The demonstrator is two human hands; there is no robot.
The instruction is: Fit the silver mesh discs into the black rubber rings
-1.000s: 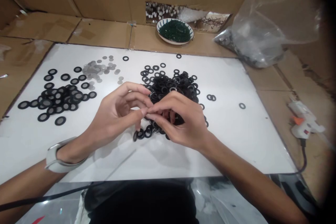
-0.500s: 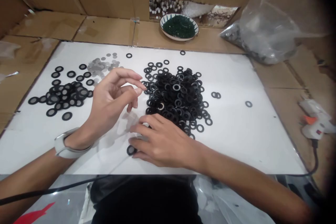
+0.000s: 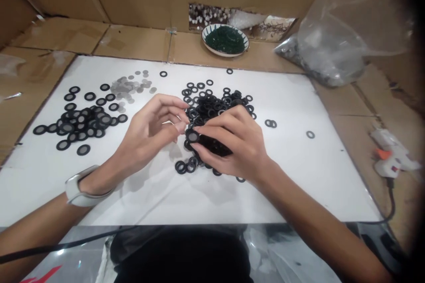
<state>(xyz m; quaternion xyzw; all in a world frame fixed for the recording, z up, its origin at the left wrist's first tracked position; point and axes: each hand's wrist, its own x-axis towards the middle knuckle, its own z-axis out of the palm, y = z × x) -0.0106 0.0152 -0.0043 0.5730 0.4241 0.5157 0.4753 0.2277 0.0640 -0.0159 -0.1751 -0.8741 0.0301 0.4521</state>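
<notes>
Left hand: the left hand (image 3: 149,135) hovers above the white board (image 3: 299,177), fingers curled, thumb and forefinger tips pinching the near edge of a black ring with a grey centre (image 3: 192,135).
Right hand: the right hand (image 3: 234,143) meets it from the other side, fingertips closed on the same ring, so both hands grip one piece between them.
Change: half a second ago the right hand lay flat on the board, pressing a ring beside the heap, while the left was raised and empty. Now the right has lifted and the two hands have joined again.
Meaning: I judge one more ring has been picked up and a grey disc is being seated in it.
Beyond the fingertips: a heap of empty black rings (image 3: 215,104), partly hidden by the right hand.
Left of the left hand: a pile of filled rings (image 3: 79,121), with loose grey discs (image 3: 128,86) behind it.
Far edge: a bowl of green bits (image 3: 225,40), a plastic bag (image 3: 335,48), and a glue gun (image 3: 390,154).
</notes>
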